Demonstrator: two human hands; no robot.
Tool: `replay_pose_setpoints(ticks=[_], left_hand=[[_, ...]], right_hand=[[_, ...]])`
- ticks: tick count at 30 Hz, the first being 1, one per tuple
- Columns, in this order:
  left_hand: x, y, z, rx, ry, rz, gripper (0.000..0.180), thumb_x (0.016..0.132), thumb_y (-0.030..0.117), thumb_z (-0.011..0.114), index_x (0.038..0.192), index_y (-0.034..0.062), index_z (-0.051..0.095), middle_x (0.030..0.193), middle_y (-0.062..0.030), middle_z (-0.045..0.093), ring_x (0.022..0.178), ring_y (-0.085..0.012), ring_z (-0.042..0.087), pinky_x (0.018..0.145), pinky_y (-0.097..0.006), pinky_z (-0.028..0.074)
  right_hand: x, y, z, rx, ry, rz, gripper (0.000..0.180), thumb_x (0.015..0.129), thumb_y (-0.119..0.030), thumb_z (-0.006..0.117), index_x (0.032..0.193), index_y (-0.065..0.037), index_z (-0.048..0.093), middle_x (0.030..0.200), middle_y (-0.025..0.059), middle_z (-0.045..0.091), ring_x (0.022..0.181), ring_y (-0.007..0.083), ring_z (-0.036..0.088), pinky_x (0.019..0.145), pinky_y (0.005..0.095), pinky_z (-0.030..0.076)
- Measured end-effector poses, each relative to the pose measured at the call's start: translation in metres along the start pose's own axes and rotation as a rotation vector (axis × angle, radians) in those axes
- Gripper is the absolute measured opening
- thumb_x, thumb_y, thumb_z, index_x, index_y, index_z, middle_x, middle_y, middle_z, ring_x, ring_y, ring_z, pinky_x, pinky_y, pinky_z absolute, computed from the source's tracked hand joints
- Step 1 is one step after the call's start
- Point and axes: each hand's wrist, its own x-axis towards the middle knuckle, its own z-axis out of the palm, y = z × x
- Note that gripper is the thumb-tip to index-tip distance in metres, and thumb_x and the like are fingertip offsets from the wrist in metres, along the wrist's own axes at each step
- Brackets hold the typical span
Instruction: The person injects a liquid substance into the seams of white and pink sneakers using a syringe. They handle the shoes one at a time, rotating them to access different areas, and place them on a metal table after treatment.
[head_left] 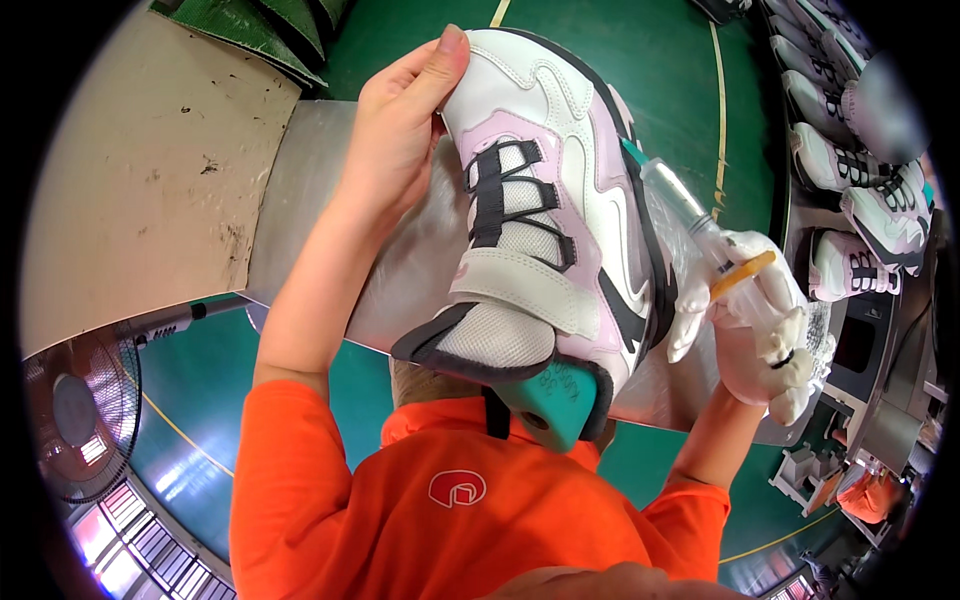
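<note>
A white and lilac sneaker (580, 200) with black elastic laces and a grey strap is held up in front of me, toe pointing away. A green shoe last (560, 400) sticks out of its heel opening. My bare left hand (405, 115) grips the toe from the left, thumb on top. In my right hand (755, 320), which wears a white glove, is a clear syringe (682, 198) with a yellowish flange. Its teal tip lies at the right edge of the sneaker, where upper meets sole; whether it touches cannot be made out.
Behind the sneaker lies a grey metal work surface (300, 190), with a beige panel (150, 170) to the left. Several similar sneakers (835, 160) stand on a rack at the right. A fan (75, 410) is at the lower left. Green sheets (240, 35) sit at the upper left.
</note>
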Motion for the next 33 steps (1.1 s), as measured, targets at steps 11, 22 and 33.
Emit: replay_pose_setpoints(ticks=[11, 22, 33], left_hand=[[-0.001, -0.004, -0.004, 0.014, 0.008, -0.011, 0.040, 0.097, 0.038, 0.058, 0.107, 0.0008, 0.066, 0.091, -0.0005, 0.066, 0.080, -0.0058, 0.058, 0.071, -0.021, 0.045], [0.014, 0.004, 0.013, -0.058, -0.066, 0.042, 0.036, 0.096, 0.030, 0.061, 0.109, -0.0029, 0.064, 0.092, -0.0012, 0.065, 0.082, -0.0064, 0.056, 0.074, -0.021, 0.044], [0.231, 0.031, 0.036, 0.197, 0.397, 0.341, 0.039, 0.091, 0.032, 0.068, 0.097, -0.0059, 0.070, 0.079, -0.0073, 0.066, 0.062, -0.0131, 0.058, 0.052, -0.029, 0.044]], right_hand=[[-0.011, 0.010, -0.013, 0.019, -0.029, -0.052, 0.106, 0.056, -0.061, 0.075, 0.128, 0.009, 0.040, 0.101, 0.0207, 0.057, 0.065, 0.0282, 0.061, 0.055, 0.0319, 0.051], [-0.060, 0.016, -0.015, 0.151, 0.258, -0.454, 0.088, 0.062, -0.036, 0.079, 0.132, -0.002, 0.038, 0.102, 0.0142, 0.051, 0.084, 0.0300, 0.061, 0.062, 0.0423, 0.058], [-0.150, 0.111, -0.048, -1.041, 1.306, -0.327, 0.085, 0.060, -0.008, 0.081, 0.134, 0.002, 0.039, 0.111, 0.0147, 0.055, 0.085, 0.0194, 0.057, 0.082, 0.0322, 0.048]])
